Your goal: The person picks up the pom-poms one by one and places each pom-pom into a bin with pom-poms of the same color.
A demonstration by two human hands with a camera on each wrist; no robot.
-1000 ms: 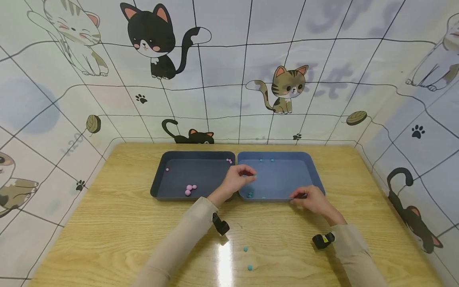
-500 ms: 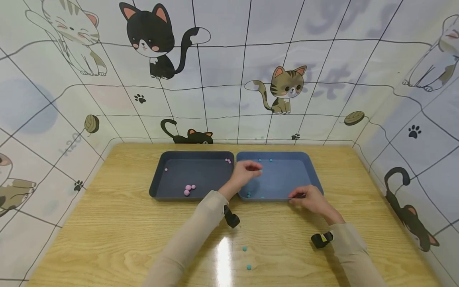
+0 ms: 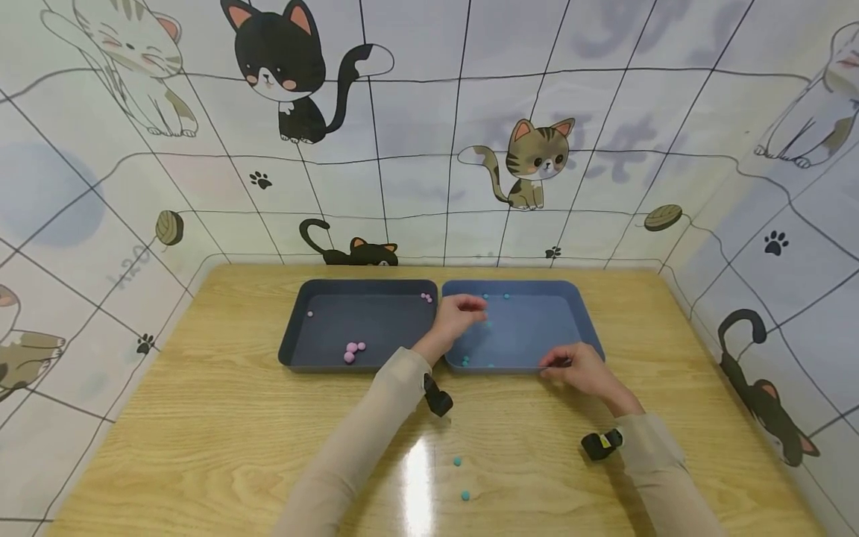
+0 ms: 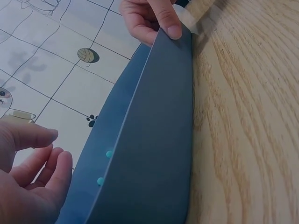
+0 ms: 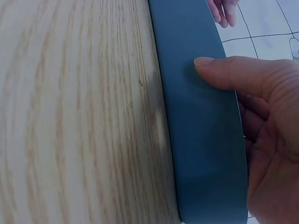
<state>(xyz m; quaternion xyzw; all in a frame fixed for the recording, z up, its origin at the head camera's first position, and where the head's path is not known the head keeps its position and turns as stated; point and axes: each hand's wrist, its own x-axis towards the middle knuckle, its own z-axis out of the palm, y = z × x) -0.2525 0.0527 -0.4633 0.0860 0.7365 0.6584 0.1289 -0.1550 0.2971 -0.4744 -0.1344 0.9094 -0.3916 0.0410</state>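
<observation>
My left hand (image 3: 458,322) hovers over the left part of the blue tray (image 3: 537,328), thumb and fingertips slightly apart with nothing between them in the left wrist view. A faint, blurred teal ball (image 3: 489,324) shows just below these fingertips. My right hand (image 3: 579,368) grips the tray's front wall near its right corner, with the thumb (image 5: 217,70) on the outer face and the fingers behind it. Small teal balls (image 3: 465,361) lie in the front left corner of the tray, and two more teal balls (image 3: 496,296) lie along its back.
Left of the blue tray, nearly against it, stands a dark grey tray (image 3: 376,321) with several pink balls (image 3: 351,348) of different sizes. Two teal balls (image 3: 458,462) lie on the wooden table (image 3: 221,418) in front. A cat-printed wall covering (image 3: 416,186) rises behind and at both sides.
My left hand has moved right, farther over the blue tray, and has let go of a teal ball it pinched. The right hand keeps its hold on the tray wall.
</observation>
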